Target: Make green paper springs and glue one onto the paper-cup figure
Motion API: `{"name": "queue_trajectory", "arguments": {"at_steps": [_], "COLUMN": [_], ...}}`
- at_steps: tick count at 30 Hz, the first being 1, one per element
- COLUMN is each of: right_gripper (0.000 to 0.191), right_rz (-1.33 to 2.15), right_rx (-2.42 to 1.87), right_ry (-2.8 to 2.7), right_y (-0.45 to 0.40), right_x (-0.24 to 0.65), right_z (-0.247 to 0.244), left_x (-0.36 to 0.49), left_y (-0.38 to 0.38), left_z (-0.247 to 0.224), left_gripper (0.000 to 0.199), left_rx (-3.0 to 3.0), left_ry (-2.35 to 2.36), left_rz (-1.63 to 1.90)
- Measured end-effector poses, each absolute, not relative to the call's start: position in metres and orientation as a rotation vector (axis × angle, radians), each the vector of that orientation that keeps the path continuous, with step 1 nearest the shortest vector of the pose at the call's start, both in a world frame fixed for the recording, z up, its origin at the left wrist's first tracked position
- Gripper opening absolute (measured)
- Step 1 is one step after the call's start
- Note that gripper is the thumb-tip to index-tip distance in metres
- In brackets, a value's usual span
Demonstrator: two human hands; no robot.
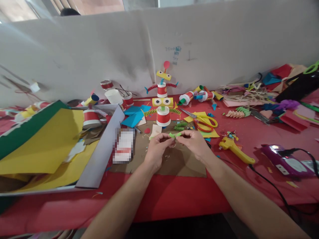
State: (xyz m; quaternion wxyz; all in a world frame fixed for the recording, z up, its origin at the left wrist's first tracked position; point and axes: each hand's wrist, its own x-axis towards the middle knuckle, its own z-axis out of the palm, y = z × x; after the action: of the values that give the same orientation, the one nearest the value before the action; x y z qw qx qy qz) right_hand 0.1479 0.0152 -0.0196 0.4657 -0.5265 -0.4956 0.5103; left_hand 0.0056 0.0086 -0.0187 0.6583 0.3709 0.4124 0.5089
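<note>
Between the fingertips of both hands is a small piece of light green paper (pixel 172 135), held above a brown cardboard sheet (pixel 185 162). My left hand (pixel 158 149) pinches its left side, and my right hand (pixel 191 142) pinches the right side. Just behind them stands a paper-cup figure (pixel 163 116) with a yellow eyed head and green folded arms. A second cup figure (pixel 161 89) with red folded arms and a pink disc on top rises behind it. Green folded paper strips (pixel 180 126) lie beyond my right hand.
Scissors (pixel 204 124) rest on yellow paper at the right, near a yellow glue gun (pixel 234 149) with a cord. A purple device (pixel 286 161) sits farther right. At the left, a white box (pixel 102 149) holds yellow sheets. Blue paper (pixel 134 116) lies behind the blurred-out rectangle.
</note>
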Motion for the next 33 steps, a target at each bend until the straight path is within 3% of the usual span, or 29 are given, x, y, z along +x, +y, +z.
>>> {"name": "queue_trajectory", "arguments": {"at_steps": [11, 22, 33], "right_gripper": [0.02, 0.012, 0.02], "right_rz": [1.355, 1.371, 1.428], "right_rx": [-1.113, -1.174, -1.051], "right_ry": [-1.184, -1.218, -1.235], "right_y": [0.013, 0.015, 0.014], "right_x": [0.144, 0.151, 0.151], "right_z": [-0.017, -0.017, -0.011], "left_x": [0.005, 0.003, 0.007], "left_y": [0.012, 0.015, 0.014], "left_z": [-0.022, -0.023, -0.02], "left_gripper": [0.011, 0.008, 0.022], "left_rx": [0.594, 0.527, 0.644], "left_ry": [0.809, 0.842, 0.89], "left_rz": [1.182, 1.072, 1.225]}}
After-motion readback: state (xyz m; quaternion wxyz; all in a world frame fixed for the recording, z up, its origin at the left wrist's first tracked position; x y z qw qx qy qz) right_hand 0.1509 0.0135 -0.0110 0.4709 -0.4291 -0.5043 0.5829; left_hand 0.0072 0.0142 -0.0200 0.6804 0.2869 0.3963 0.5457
